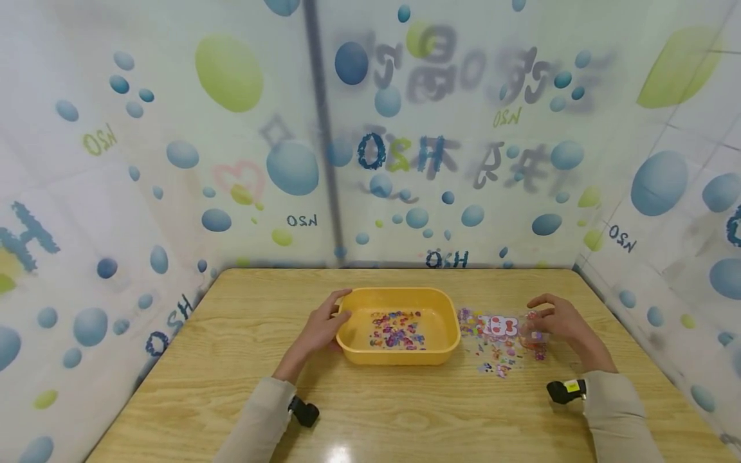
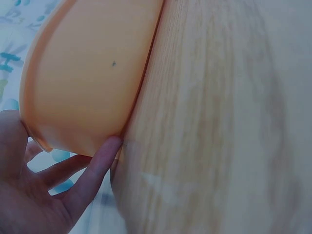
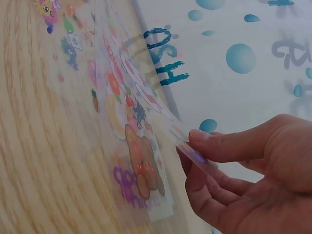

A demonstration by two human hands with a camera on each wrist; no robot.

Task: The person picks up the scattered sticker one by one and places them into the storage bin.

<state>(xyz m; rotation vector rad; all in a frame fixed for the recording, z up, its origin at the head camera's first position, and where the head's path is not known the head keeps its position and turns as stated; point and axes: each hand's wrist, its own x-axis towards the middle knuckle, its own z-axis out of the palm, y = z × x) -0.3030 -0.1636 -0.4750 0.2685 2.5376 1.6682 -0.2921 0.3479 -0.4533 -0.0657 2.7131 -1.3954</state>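
Note:
A yellow plastic basin stands on the table, with many small colourful pieces spread over its floor. My left hand holds the basin's left end. In the left wrist view one finger touches the outer wall low down, close to the tabletop. To the right of the basin lie clear sticker sheets printed with small cartoon pictures. My right hand pinches the edge of one clear sticker sheet between thumb and fingers, lifting that edge. A sheet with a brown bear shows beneath it.
The wooden table reaches back to a patterned curtain with blue and green dots, which also hangs at both sides. Each wrist carries a small black camera.

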